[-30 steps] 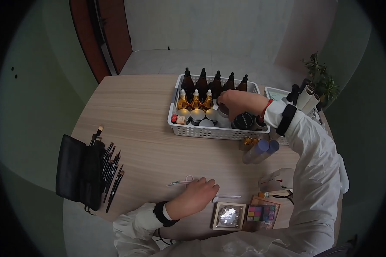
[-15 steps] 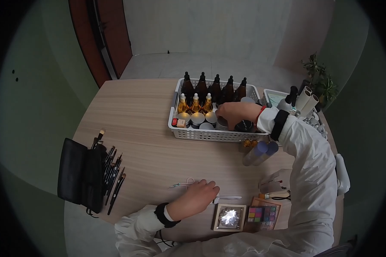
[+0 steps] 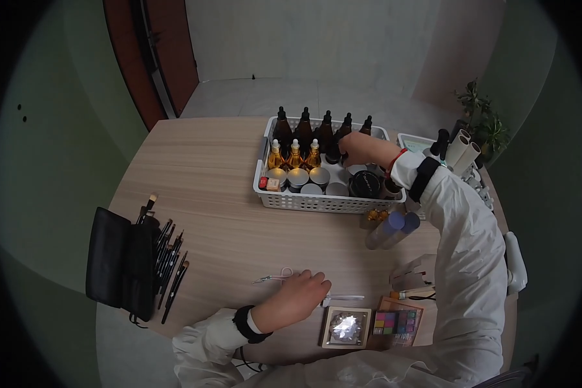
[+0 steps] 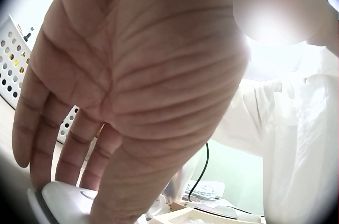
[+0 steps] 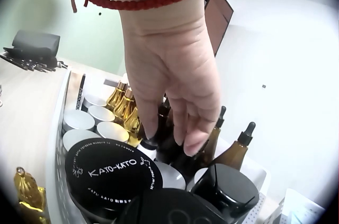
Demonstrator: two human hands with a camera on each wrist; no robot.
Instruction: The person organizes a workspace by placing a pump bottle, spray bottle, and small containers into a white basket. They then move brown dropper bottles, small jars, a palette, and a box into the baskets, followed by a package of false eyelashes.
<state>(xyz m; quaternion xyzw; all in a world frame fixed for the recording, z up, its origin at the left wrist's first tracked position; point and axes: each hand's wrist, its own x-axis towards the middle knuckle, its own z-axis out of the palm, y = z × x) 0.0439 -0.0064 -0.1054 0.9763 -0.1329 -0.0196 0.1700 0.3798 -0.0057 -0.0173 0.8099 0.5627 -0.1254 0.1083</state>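
Inside the white basket (image 3: 326,204), my right hand (image 3: 362,149) reaches down from the right. Its thumb and fingers curl round a small dark container (image 3: 334,155), whose kind stays partly hidden by the fingers. Amber dropper bottles (image 3: 295,155) and dark dropper bottles (image 3: 306,129) stand beside and behind it. Closer to the wrist camera lies a round black KATO-KATO lid (image 5: 114,174), with silver-lidded jars (image 5: 79,120) to its left. My left hand (image 3: 292,299) rests low over the table with relaxed fingers, fingertips right at a white object (image 4: 69,200).
Small scissors (image 3: 271,278) lie beside my left hand. Nearby are a framed shiny compact (image 3: 346,327) and a colourful palette (image 3: 394,322). Brushes (image 3: 168,258) spill from a black case (image 3: 110,258) at left. Purple-capped bottles (image 3: 391,227) stand before the basket; a second container (image 3: 420,141) is at right.
My right hand dips toward the basket's front jars, then moves back toward the dark bottles, uncovering the front jars and black lid. My left hand stays put.
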